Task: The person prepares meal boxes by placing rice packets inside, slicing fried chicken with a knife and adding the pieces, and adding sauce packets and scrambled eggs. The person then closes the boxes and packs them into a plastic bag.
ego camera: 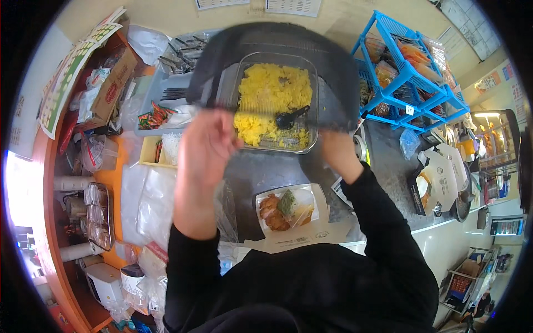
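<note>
A dark, see-through lid is raised over a clear plastic tub of yellow rice. A black serving spoon rests in the rice. At the lid's near left corner, my left hand is blurred, its fingers curled at the edge. My right hand is closed at the near right corner, partly hidden by the lid. Nearer my body lies an open paper food box with fried, browned pieces, a green garnish and a small clear packet.
A grey-blue tray of cutlery and sachets lies left, above a pale yellow bin and plastic bags. Blue stacked baskets stand back right. Another open food box is on the counter at right.
</note>
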### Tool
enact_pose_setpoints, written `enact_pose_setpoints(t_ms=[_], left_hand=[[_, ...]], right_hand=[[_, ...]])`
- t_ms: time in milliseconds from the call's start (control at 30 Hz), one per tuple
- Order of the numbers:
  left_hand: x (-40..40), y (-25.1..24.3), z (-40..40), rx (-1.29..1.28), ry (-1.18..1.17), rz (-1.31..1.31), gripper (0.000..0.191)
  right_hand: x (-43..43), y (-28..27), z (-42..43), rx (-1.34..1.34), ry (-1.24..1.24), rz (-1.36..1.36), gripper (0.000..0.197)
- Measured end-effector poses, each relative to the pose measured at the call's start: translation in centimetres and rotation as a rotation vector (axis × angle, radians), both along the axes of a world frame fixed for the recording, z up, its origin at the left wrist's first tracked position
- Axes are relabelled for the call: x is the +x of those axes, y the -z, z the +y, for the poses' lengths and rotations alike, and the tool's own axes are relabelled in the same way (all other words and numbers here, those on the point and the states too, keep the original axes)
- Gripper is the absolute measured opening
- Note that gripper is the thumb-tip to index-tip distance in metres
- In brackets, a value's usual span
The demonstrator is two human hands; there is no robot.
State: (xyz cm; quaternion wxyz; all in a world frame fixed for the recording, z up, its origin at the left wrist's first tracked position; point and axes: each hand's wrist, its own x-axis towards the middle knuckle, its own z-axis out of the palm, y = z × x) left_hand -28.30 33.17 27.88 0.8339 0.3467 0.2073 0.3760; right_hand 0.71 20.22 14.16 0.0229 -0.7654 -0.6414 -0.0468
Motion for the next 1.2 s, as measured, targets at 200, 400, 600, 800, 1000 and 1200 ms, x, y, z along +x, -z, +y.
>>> enact_pose_setpoints(t_ms=[200,400,600,800,1000,1200], left_hand=[[4.7,-10.1,8.9,0.441,0.012,0.272,0.024],[2.1,-2.8,4.6,0.813,-0.040,0.867,0.064],[-5.2,13.4,-4.5,0.797,0.656,1.405,0.078],[-5.2,17.6,-10.1,0.310,0.758,1.147,0.063],[-5.8,19.5,-10.0,0.522,0.456,1.151,0.045],[-4.6,18.4,-6.8,0.313,0.386,1.114,0.042]], right_hand=[[-1.7,0.8,9.5,0.258,-0.186,-0.106,0.020],[0.7,0.9,10.0,0.084,-0.289,-0.101,0.016],[-0.4,-0.9,12.2,0.194,-0.216,-0.028,0.009],[-1.4,3.0,14.1,0.169,-0.346,-0.206,0.005],[-0.2,2.4,13.5,-0.146,-0.523,-0.209,0.009],[-1.1,0.6,9.6,-0.168,-0.540,-0.009,0.016]])
